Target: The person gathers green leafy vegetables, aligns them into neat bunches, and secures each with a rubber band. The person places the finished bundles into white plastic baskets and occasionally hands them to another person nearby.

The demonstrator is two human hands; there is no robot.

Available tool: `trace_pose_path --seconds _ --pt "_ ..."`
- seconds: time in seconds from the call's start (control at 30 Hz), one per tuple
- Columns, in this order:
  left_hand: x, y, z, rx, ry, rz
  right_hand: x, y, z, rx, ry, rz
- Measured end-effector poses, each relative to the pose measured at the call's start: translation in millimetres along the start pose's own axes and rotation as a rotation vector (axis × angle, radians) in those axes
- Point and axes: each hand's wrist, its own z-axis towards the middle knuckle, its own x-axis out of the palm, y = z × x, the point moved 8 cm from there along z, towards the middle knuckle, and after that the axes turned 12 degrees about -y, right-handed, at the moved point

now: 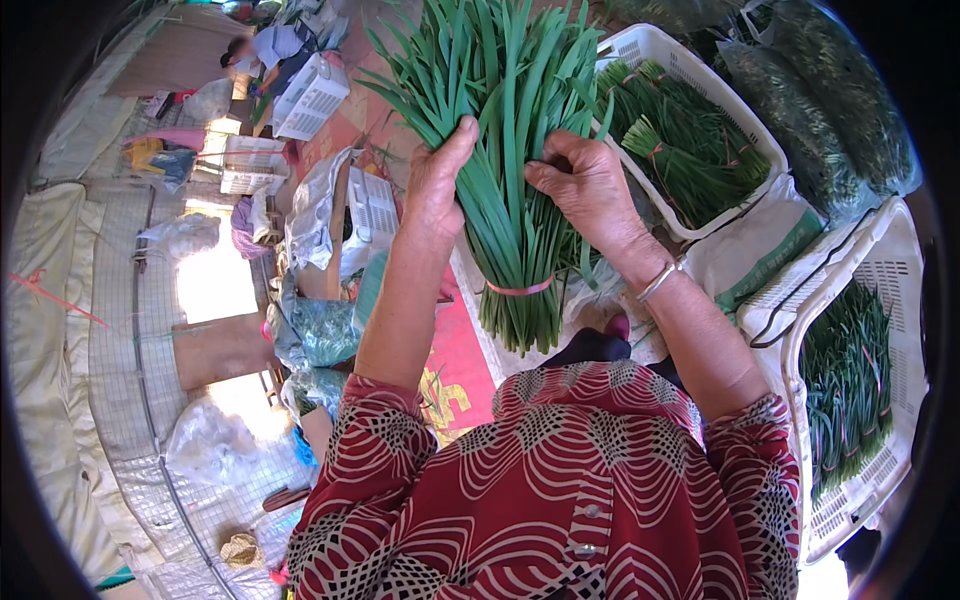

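Observation:
A bundle of flat-leaved green chives [510, 195] is held up in front of me, its leaf tips pointing away and its cut ends towards my body. A pink band [520, 288] goes around it near the cut ends. My left hand [444, 174] grips the bundle's left side, the thumb lying over the leaves and the fingers hidden behind. On the right side, my right hand [583, 180] has its thumb and forefinger pinched together at the leaves; whether a leaf is between them cannot be told. A metal bangle [660, 282] circles my right wrist.
A white plastic crate [776, 161] of banded chive bundles stands at the upper right, another crate [796, 375] at the lower right. Clear bags of greens [814, 97] lie beyond. On the left are plastic bags [214, 442], more crates [311, 96] and a person [274, 49] bending.

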Motion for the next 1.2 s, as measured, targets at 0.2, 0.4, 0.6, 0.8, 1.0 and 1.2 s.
trace_pose_path --seconds 0.2,0.4,0.6,0.8,1.0,1.2 --pt "-6.3 -4.2 -1.9 0.076 -0.053 0.023 5.1 -18.3 -3.2 0.080 0.003 0.138" --pt "-15.7 -2.2 3.3 0.073 -0.064 -0.006 8.0 -31.1 -9.9 0.409 0.156 0.387" --pt "-11.6 -3.7 -0.3 0.048 -0.081 -0.004 6.5 -9.5 -1.1 -0.050 -0.017 0.175" --pt "-6.3 -3.2 -4.1 0.073 -0.060 0.023 4.1 -6.4 -3.9 0.055 -0.013 -0.101" --pt "0.5 -5.2 -9.6 0.103 -0.046 0.040 3.7 -11.7 -3.8 0.086 -0.049 -0.148" --pt "-4.4 -4.4 -11.5 0.140 -0.061 0.075 6.1 -13.2 -6.9 0.097 -0.069 -0.150"
